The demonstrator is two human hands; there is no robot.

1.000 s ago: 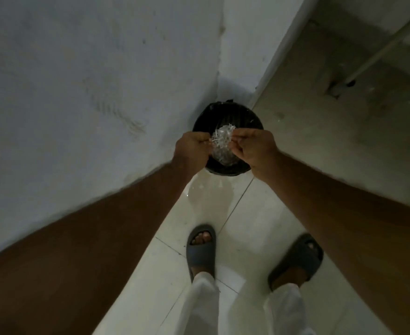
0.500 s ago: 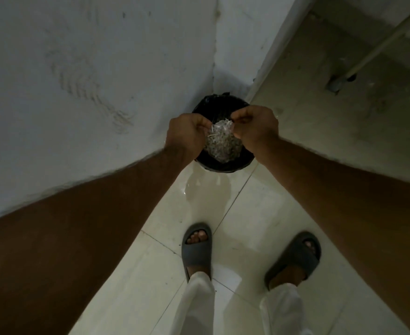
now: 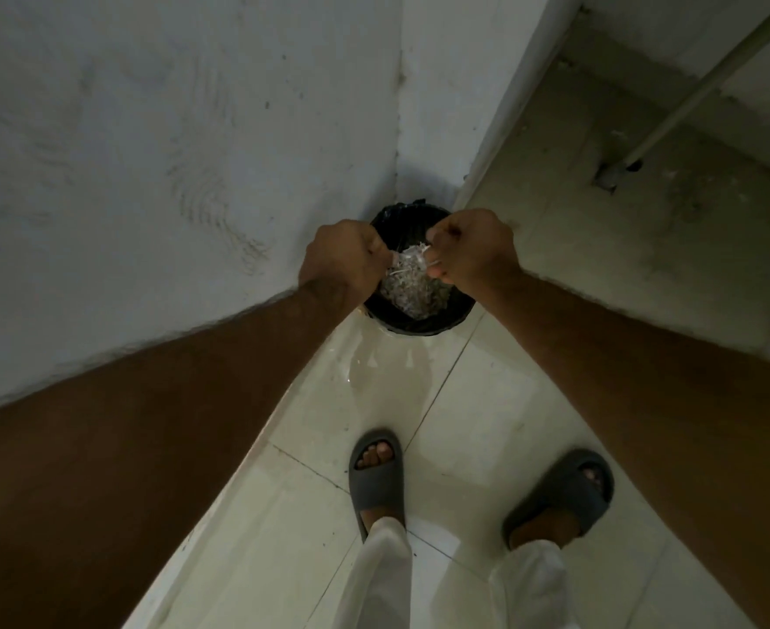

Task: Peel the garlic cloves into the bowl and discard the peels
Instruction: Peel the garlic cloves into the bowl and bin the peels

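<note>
- Standing over a black bin (image 3: 419, 322) tucked into the corner where the white wall (image 3: 147, 152) meets the tiled floor (image 3: 465, 424).
- Gripping with the left hand (image 3: 340, 261), fingers curled tight around one edge of a clear plastic bag of garlic peels (image 3: 408, 286).
- Pinching the opposite edge with the right hand (image 3: 474, 247), knuckles up, fingers closed on the plastic.
- Holding the bag stretched between both fists, directly above the bin's mouth; hanging low inside the rim, pale papery peels showing through the plastic.
- Touching the bin or hanging free of it: not possible to tell from this angle.
- Wearing grey slide sandals, left sandal (image 3: 376, 478) and right sandal (image 3: 565, 492), planted on the tiles below the bin, with white trouser legs (image 3: 383, 578) at the bottom edge.
- Showing a wet patch (image 3: 387, 365) on the tile just in front of the bin.
- Running a thin white pipe (image 3: 701, 88) diagonally down to the floor at upper right.
- Reading no brand, label or writing anywhere; too dim to make out any.
</note>
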